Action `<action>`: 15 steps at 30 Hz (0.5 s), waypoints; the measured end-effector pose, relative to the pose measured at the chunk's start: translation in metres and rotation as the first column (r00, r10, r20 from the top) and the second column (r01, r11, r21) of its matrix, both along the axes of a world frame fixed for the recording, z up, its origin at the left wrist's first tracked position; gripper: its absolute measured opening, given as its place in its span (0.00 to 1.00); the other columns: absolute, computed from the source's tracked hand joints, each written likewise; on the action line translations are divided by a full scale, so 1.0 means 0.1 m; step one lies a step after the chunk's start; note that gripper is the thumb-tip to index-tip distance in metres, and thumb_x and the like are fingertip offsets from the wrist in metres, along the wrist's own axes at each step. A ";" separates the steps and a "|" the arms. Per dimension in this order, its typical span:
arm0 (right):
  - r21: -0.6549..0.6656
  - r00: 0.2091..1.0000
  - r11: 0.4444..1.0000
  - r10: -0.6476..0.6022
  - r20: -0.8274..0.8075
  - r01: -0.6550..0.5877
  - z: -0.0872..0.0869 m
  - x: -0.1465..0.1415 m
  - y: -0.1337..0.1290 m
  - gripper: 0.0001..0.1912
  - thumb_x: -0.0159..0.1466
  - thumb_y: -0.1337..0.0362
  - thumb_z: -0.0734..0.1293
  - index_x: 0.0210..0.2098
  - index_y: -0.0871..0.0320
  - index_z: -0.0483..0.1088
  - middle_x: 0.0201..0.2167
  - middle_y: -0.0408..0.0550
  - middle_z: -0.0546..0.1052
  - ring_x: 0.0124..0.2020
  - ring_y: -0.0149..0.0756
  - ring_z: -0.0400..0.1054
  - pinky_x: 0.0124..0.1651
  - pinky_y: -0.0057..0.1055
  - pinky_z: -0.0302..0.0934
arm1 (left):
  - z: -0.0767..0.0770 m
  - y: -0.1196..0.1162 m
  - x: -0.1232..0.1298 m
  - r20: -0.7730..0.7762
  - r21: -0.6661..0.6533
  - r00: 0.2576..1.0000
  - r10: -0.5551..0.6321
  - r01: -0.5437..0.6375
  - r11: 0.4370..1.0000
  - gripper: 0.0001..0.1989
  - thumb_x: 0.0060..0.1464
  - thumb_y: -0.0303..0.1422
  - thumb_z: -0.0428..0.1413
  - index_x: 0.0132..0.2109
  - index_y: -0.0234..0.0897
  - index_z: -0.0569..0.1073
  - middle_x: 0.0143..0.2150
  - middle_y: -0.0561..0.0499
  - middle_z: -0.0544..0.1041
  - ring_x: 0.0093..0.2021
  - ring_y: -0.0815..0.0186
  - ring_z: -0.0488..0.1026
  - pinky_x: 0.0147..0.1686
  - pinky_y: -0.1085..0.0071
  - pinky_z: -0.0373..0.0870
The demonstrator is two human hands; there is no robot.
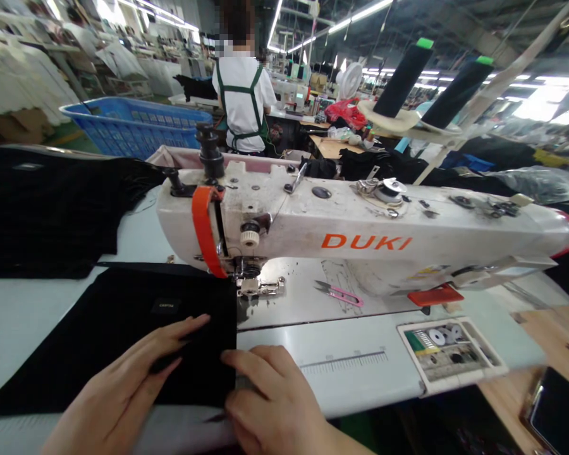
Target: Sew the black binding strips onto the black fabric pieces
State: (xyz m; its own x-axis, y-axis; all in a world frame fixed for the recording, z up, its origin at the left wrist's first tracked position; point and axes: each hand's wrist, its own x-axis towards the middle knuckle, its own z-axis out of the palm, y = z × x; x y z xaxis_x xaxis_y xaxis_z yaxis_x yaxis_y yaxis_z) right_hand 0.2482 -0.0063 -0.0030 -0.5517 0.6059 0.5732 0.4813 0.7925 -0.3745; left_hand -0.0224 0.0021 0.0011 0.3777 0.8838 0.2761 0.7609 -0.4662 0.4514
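A piece of black fabric (189,354) with a small dark label (165,306) lies flat on the sewing machine table. Its right edge runs up to the presser foot (250,287) of the white sewing machine (284,218). My left hand (133,373) rests on the fabric below the label, fingers stretched out and thumb apart. At the fabric's lower right edge, my right hand (270,395) has its fingers curled, with the edge between thumb and fingers. The fingertips partly hide that edge.
Pink-handled thread snips (340,294) lie under the machine arm. A tray (452,354) of bobbins is set into the table at right, near a phone (559,411). More black fabric (52,212) lies left. Behind are a blue basket (137,126) and a person (244,95).
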 end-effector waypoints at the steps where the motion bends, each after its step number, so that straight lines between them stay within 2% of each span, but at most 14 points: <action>1: -0.013 0.999 1.000 0.023 0.024 -0.022 0.01 0.02 0.01 0.06 0.71 0.66 0.68 0.36 0.55 0.72 0.59 0.47 0.79 0.50 0.38 0.74 0.49 0.35 0.70 | -0.04 0.00 -0.01 -0.088 0.081 0.991 -0.103 0.110 0.991 0.28 0.67 0.30 0.48 0.71 0.49 0.64 0.71 0.57 0.71 0.67 0.62 0.73 0.66 0.69 0.71; 3: -0.054 0.997 0.997 0.065 0.031 -0.063 0.02 0.04 0.02 0.05 0.73 0.66 0.67 0.38 0.55 0.71 0.55 0.46 0.81 0.50 0.36 0.75 0.51 0.34 0.70 | -0.10 -0.01 0.01 -0.280 0.211 0.938 -0.206 0.269 0.940 0.36 0.59 0.23 0.49 0.73 0.44 0.62 0.74 0.53 0.68 0.70 0.60 0.69 0.69 0.67 0.69; 5: -0.093 0.997 0.993 0.074 -0.002 -0.074 0.01 0.03 0.03 0.06 0.74 0.68 0.65 0.39 0.56 0.71 0.46 0.47 0.84 0.45 0.35 0.77 0.49 0.32 0.70 | -0.12 -0.01 0.07 -0.407 0.258 0.886 -0.221 0.343 0.903 0.38 0.55 0.21 0.49 0.73 0.39 0.63 0.75 0.50 0.64 0.74 0.56 0.64 0.72 0.62 0.65; 7: -0.111 0.997 0.991 0.079 0.003 -0.078 -0.02 0.02 0.04 0.06 0.74 0.69 0.64 0.40 0.56 0.71 0.41 0.47 0.83 0.41 0.35 0.77 0.46 0.32 0.71 | -0.09 -0.02 0.12 -0.447 0.255 0.859 -0.248 0.388 0.885 0.34 0.56 0.22 0.50 0.70 0.36 0.67 0.75 0.48 0.64 0.76 0.55 0.60 0.75 0.61 0.60; 10: -0.096 0.989 0.991 0.104 0.101 -0.094 -0.07 0.01 0.04 0.07 0.73 0.70 0.65 0.42 0.53 0.75 0.41 0.45 0.83 0.42 0.36 0.78 0.47 0.33 0.74 | -0.02 -0.02 0.19 -0.419 0.252 0.864 -0.278 0.405 0.879 0.30 0.59 0.23 0.50 0.68 0.35 0.70 0.74 0.49 0.68 0.76 0.59 0.60 0.77 0.63 0.53; 12: -0.089 0.982 0.990 0.119 0.146 -0.107 -0.11 0.02 0.03 0.11 0.73 0.70 0.65 0.42 0.48 0.77 0.43 0.43 0.83 0.46 0.37 0.77 0.48 0.34 0.75 | -0.01 -0.06 0.22 -0.405 0.266 0.870 -0.282 0.407 0.874 0.33 0.60 0.24 0.49 0.71 0.39 0.67 0.72 0.52 0.70 0.74 0.60 0.63 0.75 0.64 0.57; 15: -0.060 0.986 0.993 0.108 0.128 -0.101 -0.18 0.04 -0.01 0.12 0.73 0.69 0.65 0.41 0.46 0.79 0.44 0.43 0.82 0.48 0.38 0.77 0.48 0.34 0.75 | -0.06 -0.16 0.25 -0.366 0.234 0.896 -0.251 0.350 0.907 0.36 0.63 0.24 0.48 0.76 0.47 0.59 0.70 0.55 0.73 0.71 0.60 0.68 0.69 0.65 0.69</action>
State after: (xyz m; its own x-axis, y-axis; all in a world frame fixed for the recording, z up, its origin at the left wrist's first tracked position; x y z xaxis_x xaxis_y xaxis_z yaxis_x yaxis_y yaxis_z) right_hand 0.2519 -0.0072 -0.0210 -0.6814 0.5687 0.4607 0.4447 0.8217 -0.3565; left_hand 0.0024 -0.0134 -0.0044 0.7230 0.6138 0.3171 0.6421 -0.7664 0.0196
